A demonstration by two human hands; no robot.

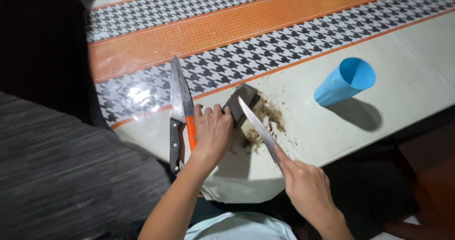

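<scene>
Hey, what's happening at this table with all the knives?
A person's left hand steadies a dark rectangular stone block on the pale tabletop. Their right hand holds a long steel knife, its tip against the block amid brown wet residue. An orange-handled knife and a dark-handled knife lie alongside; a blue plastic cup lies tipped over.

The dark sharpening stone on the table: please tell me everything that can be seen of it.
The sharpening stone is a dark grey-brown rectangular block that looks matte and gritty. It lies flat on the pale table beside the houndstooth border, set at an angle. The left hand presses on its near end. The knife held in the right hand has its tip against it. Brown wet slurry spreads beside it.
</scene>
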